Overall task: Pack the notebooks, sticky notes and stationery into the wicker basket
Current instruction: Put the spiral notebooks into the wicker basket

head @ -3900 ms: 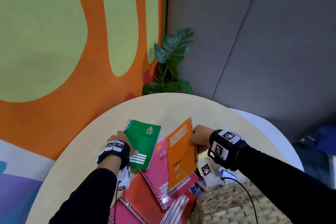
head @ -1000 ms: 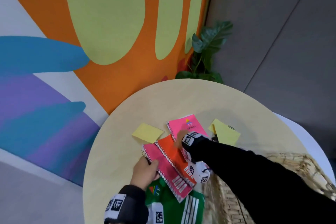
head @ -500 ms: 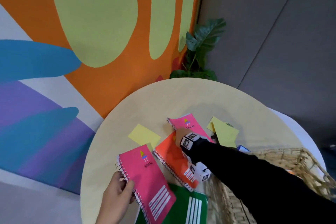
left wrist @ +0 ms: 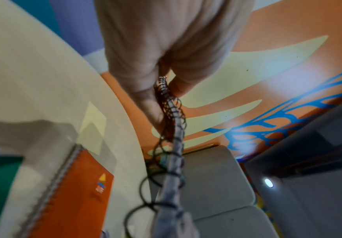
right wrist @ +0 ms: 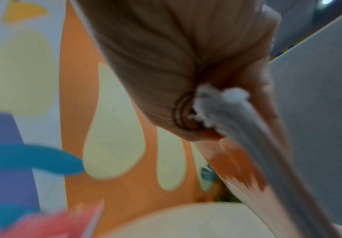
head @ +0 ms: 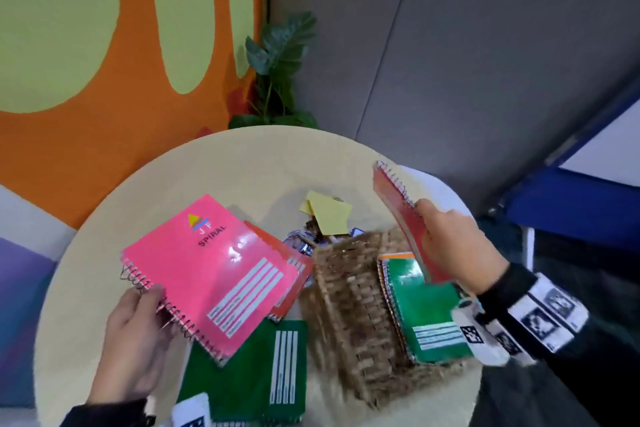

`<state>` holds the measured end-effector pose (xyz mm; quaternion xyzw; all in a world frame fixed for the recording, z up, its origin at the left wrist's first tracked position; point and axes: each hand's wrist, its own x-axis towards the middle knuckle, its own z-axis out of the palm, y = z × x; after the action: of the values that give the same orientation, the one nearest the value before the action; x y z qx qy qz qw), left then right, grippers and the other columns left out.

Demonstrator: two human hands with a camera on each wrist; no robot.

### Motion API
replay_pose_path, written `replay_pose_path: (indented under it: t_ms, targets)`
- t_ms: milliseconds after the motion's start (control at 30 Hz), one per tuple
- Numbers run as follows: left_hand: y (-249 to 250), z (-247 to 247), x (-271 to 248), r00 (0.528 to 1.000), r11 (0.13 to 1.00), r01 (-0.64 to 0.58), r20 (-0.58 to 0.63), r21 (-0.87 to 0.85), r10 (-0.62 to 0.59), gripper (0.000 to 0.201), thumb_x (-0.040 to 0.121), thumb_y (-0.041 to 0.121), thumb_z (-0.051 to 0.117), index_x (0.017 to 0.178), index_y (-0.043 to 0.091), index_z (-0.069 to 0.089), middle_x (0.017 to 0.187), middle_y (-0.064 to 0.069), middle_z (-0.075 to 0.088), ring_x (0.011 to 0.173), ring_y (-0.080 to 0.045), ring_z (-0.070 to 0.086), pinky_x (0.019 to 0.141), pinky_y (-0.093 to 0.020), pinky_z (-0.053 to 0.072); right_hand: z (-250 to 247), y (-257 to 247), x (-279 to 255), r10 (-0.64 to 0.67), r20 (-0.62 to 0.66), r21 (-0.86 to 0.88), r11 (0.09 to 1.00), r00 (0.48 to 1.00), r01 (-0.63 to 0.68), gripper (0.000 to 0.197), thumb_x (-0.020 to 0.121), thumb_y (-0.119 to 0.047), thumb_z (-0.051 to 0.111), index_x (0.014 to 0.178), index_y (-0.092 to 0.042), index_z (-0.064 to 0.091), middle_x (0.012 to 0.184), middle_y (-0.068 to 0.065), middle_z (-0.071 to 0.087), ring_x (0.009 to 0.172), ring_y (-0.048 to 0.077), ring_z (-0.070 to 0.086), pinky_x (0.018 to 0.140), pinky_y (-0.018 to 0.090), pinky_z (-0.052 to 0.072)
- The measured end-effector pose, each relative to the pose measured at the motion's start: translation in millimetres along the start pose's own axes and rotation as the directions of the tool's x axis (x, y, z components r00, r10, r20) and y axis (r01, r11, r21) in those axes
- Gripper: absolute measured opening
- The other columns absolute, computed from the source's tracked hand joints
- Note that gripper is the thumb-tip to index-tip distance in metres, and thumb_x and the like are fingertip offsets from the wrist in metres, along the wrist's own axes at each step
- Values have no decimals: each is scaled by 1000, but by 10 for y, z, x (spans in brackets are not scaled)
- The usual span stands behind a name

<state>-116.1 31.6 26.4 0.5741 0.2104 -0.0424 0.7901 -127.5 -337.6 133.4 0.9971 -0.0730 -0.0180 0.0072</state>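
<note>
My left hand grips a pink spiral notebook by its wire spine, lifted above the table; the left wrist view shows the notebook edge-on in my fingers. My right hand holds a red spiral notebook tilted on edge over the wicker basket, seen close in the right wrist view as the red notebook. A green notebook lies in the basket on other notebooks. An orange notebook and another green notebook lie on the table under the pink one.
Yellow sticky notes and small stationery lie just behind the basket. The round cream table stands against an orange painted wall, with a potted plant behind it. A grey sofa sits beyond the table edge.
My right hand has picked up the red notebook and carried it right, over the basket. The left hand has raised the pink notebook higher. The view has swung right, showing the basket's inside.
</note>
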Motion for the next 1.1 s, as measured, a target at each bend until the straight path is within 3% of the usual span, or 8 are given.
replay_pose_path:
  t_ms: [200, 367, 500, 567, 667, 800, 933, 1100]
  targets:
    - [53, 581, -80, 982, 1000, -5, 190, -10, 7, 19, 100, 10, 38, 88, 13, 52, 81, -5, 65, 61, -10, 64, 46, -17, 55, 796, 470, -249, 112, 209, -252, 966, 971, -57, 58, 86, 7, 42, 140, -11, 34, 111, 11, 68, 98, 29, 69, 77, 40, 54]
    - [42, 1031, -206, 939, 997, 41, 337, 65, -60, 26, 101, 13, 37, 122, 1, 47, 113, -15, 64, 87, -20, 65, 68, -30, 61, 1299, 256, -243, 77, 490, -270, 960, 868, 68, 36, 97, -1, 36, 132, -2, 43, 129, 15, 58, 115, 30, 60, 92, 37, 49]
    - [38, 1218, -312, 917, 991, 33, 390, 128, -81, 30, 101, 14, 37, 128, 4, 46, 119, -14, 64, 91, -21, 65, 73, -34, 57, 1193, 349, -157, 62, 673, 32, 993, 737, -112, 44, 101, -32, 32, 136, -8, 45, 130, 14, 58, 118, 30, 57, 99, 39, 43]
    - [32, 1293, -353, 905, 988, 26, 416, 153, -88, 28, 101, 14, 38, 126, 4, 48, 120, -18, 64, 90, -22, 65, 75, -36, 55, 982, 428, -112, -20, 645, 289, 932, 764, -219, 51, 101, -44, 24, 143, -18, 37, 132, 10, 56, 119, 28, 55, 104, 42, 40]
    - [35, 1467, -432, 868, 974, -9, 485, 226, -104, 27, 101, 14, 39, 123, 5, 49, 114, -16, 68, 89, -19, 67, 76, -36, 57, 643, 458, -121, -175, 581, 732, 539, 795, -417, 84, 74, -83, 28, 137, -29, 43, 131, -6, 56, 122, 18, 56, 103, 37, 43]
    - [22, 1727, -510, 821, 968, -35, 559, 247, -113, 26, 101, 14, 39, 122, 5, 50, 102, -7, 69, 74, -8, 70, 63, -24, 60, 452, 454, -56, -229, 415, 890, 306, 881, -339, 25, 94, -33, 54, 118, -27, 60, 110, 1, 72, 99, 18, 69, 82, 31, 56]
    - [-4, 1744, -476, 794, 930, -5, 568, 367, -220, 23, 100, 17, 43, 117, 4, 52, 105, -9, 65, 85, -13, 66, 69, -25, 60, 618, 773, -5, -123, 424, 875, 312, 897, -370, 31, 95, -5, 49, 116, -23, 62, 102, 8, 73, 85, 21, 72, 68, 33, 56]
    - [-231, 1182, -37, 934, 671, -105, 305, 734, -187, 14, 97, 27, 47, 90, 18, 56, 101, 4, 55, 97, -20, 57, 88, -34, 48, 867, 1244, -109, -15, 550, 786, 349, 835, -511, 29, 91, 14, 44, 110, 1, 62, 68, 8, 74, 45, 16, 66, 39, 23, 52]
